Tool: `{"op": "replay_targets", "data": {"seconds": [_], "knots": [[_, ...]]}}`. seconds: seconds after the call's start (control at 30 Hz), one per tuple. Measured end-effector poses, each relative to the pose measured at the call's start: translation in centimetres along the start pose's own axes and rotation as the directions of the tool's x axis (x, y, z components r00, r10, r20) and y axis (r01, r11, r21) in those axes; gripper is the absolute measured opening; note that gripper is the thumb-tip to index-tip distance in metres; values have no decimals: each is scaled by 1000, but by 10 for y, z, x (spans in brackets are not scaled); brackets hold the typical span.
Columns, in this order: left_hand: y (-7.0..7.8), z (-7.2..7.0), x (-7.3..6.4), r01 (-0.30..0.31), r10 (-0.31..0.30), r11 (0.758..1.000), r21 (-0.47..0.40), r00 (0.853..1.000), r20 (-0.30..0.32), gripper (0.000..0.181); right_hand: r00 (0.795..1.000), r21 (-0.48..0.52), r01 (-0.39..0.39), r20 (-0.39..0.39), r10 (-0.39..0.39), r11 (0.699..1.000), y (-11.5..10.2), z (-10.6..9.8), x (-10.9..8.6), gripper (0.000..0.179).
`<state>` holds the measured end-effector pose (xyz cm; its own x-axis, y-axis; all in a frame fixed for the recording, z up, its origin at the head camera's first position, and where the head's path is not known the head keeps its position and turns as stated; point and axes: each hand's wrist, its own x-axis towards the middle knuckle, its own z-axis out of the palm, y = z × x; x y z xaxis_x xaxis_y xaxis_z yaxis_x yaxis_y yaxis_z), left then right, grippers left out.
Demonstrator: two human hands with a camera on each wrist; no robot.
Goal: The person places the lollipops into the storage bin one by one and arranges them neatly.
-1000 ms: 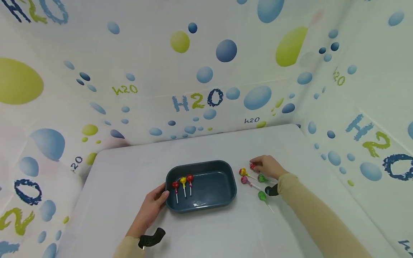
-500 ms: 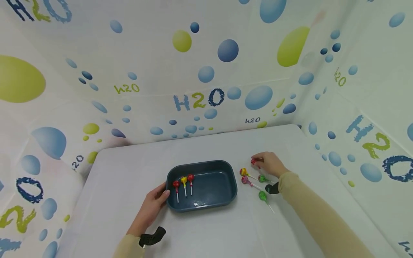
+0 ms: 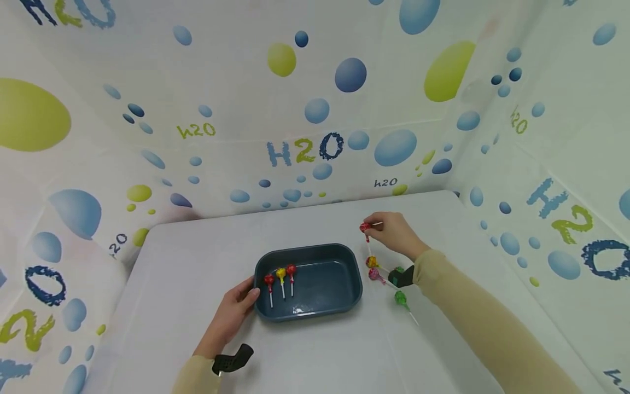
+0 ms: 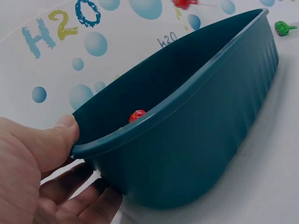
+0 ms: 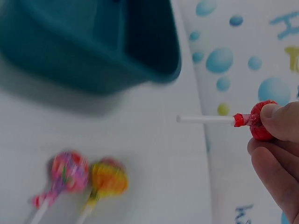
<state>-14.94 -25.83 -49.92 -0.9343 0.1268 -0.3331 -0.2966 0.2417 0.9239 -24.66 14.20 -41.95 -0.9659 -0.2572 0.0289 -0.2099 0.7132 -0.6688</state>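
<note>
My left hand [image 3: 231, 312] grips the left rim of a dark blue-green tray [image 3: 325, 312], thumb over the edge and fingers under it, as the left wrist view shows. Inside, at the tray's left end, lie two red lollipops and a yellow lollipop [image 3: 281, 273] between them. Beyond the tray's right back corner, my right hand [image 3: 396, 232] pinches a red lollipop [image 5: 262, 126] by its head, its white stick pointing away from the fingers. Under that hand a yellow lollipop [image 5: 109, 178] and a pink lollipop [image 5: 70, 171] lie side by side on the table.
A green lollipop [image 3: 401, 298] lies to the right of the tray, and another green one is partly hidden by the black wrist strap [image 3: 401, 277]. The white table [image 3: 315, 361] meets a wall sheet [image 3: 226, 82] printed with bubbles and letters behind.
My right hand has lifted the red lollipop from the table and moved left and back with it, toward the tray. My left hand keeps its hold on the tray.
</note>
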Motion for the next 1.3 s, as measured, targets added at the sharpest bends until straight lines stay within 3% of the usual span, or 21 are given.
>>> {"op": "replay_targets", "data": {"seconds": [0.2,0.33,0.47,0.63,0.8,1.07,1.3], "knots": [[0,-1,0,-6,6,1000,-17,1000,4,59,996,3,47,70,-47,999,-44,15,14,21],[-1,-1,1,-12,12,1000,-20,1000,0,58,986,-76,88,151,-76,993,-68,36,24,18],[-1,-1,2,-20,20,1000,-23,1000,1,58,961,-183,164,250,-115,969,-83,60,34,12],[-2,1,4,-24,24,999,-48,1000,5,57,920,-292,224,377,-103,930,-91,88,41,10],[-1,0,5,-27,27,998,-52,1000,0,57,888,-366,273,451,-87,890,-96,109,46,12],[0,-2,5,-37,37,999,-12,999,-27,56,869,-434,295,493,-50,851,-96,129,54,12],[1,0,4,-23,23,1000,15,999,-42,57,852,-447,315,522,-42,837,-99,137,53,15]]}}
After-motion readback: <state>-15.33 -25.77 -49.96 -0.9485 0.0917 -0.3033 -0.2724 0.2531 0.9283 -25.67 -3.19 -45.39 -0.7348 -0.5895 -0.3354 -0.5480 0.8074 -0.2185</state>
